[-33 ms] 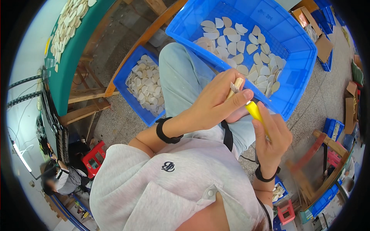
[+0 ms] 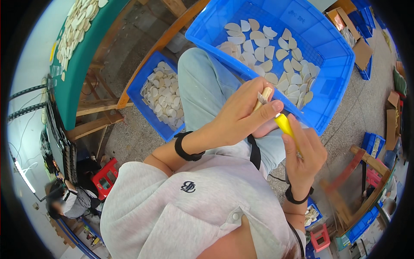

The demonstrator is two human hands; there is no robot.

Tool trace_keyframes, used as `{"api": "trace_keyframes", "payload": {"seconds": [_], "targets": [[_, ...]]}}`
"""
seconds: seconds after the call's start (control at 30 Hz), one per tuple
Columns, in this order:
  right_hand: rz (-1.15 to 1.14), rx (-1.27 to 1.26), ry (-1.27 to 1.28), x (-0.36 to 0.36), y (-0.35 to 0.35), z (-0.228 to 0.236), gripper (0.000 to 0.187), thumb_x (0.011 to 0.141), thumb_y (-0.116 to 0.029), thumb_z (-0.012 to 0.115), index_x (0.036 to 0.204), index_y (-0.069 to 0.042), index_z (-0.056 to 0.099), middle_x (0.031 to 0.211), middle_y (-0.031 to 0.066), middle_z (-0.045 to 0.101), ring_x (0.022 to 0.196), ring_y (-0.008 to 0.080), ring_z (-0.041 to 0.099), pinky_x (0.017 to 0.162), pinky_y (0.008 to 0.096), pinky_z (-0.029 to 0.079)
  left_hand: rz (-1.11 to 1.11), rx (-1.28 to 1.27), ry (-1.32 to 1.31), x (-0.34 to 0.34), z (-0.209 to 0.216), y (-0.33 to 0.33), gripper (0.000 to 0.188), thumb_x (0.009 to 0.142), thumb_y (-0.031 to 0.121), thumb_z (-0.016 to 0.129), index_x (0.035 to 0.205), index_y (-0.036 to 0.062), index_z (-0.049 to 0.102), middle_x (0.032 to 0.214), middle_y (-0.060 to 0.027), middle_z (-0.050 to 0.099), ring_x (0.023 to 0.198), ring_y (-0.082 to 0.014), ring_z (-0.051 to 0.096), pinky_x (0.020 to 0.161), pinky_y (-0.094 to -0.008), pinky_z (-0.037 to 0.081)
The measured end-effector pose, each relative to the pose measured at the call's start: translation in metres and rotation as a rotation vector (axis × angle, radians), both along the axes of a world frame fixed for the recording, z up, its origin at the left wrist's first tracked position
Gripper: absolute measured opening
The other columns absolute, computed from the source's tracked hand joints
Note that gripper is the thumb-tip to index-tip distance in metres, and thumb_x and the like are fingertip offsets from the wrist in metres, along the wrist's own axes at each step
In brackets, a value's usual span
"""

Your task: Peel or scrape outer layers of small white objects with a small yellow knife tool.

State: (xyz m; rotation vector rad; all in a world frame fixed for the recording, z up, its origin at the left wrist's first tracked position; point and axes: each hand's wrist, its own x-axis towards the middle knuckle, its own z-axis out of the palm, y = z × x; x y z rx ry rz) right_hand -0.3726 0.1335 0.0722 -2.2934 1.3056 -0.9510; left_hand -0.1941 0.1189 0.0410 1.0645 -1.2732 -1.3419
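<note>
My left hand (image 2: 241, 113) is closed round a small cream-coloured piece (image 2: 267, 92), held above my lap near the rim of the large blue crate (image 2: 263, 77). My right hand (image 2: 307, 152) grips a yellow-handled knife (image 2: 283, 124), its handle angled up toward the left thumb. A short metal blade shows beside the cream piece, next to the left fingers. Part of the handle is hidden in my right palm. In the crate lie many flat, half-round cream pieces (image 2: 261, 42), several overlapping.
A smaller blue bin (image 2: 134, 91) full of similar pieces stands left of my knee. More pieces lie on a green-covered table (image 2: 77, 77) at upper left. A red stool (image 2: 104, 178) and a seated person (image 2: 77, 203) are at lower left. Cardboard boxes (image 2: 392, 116) stand at right.
</note>
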Motion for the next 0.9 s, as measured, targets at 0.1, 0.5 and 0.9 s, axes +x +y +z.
{"api": "trace_keyframes", "payload": {"seconds": [0.1, 0.5, 0.9], "targets": [[0.003, -0.021, 0.028, 0.0, 0.001, 0.0, 0.037, 0.072, -0.015, 0.071, 0.108, -0.01, 0.064, 0.063, 0.0002, 0.052, 0.046, 0.0128, 0.042, 0.042, 0.0263, 0.033, -0.006, 0.005, -0.071, 0.002, 0.001, 0.001, 0.034, 0.088, 0.035, 0.053, 0.081, 0.0036, 0.043, 0.076, -0.0088, 0.044, 0.071, -0.0224, 0.04, 0.066, -0.0319, 0.033], [-0.048, -0.039, 0.077, 0.005, 0.002, -0.001, 0.037, 0.073, -0.01, 0.07, 0.11, -0.01, 0.063, 0.063, 0.0011, 0.05, 0.049, 0.0146, 0.045, 0.044, 0.0258, 0.035, -0.031, 0.14, 0.07, 0.002, 0.003, 0.002, 0.025, 0.086, 0.028, 0.058, 0.081, 0.0055, 0.047, 0.073, -0.0019, 0.044, 0.07, -0.0148, 0.042, 0.063, -0.0291, 0.036], [-0.276, 0.189, -0.165, 0.0, 0.003, 0.007, 0.027, 0.081, 0.003, 0.055, 0.108, 0.005, 0.06, 0.097, 0.0136, 0.064, 0.085, 0.0155, 0.06, 0.075, 0.0246, 0.045, -0.405, 0.569, 0.958, 0.012, -0.004, -0.01, 0.041, 0.085, 0.049, 0.031, 0.076, 0.0104, 0.041, 0.071, -0.0008, 0.037, 0.064, -0.012, 0.035, 0.054, -0.025, 0.026]]}}
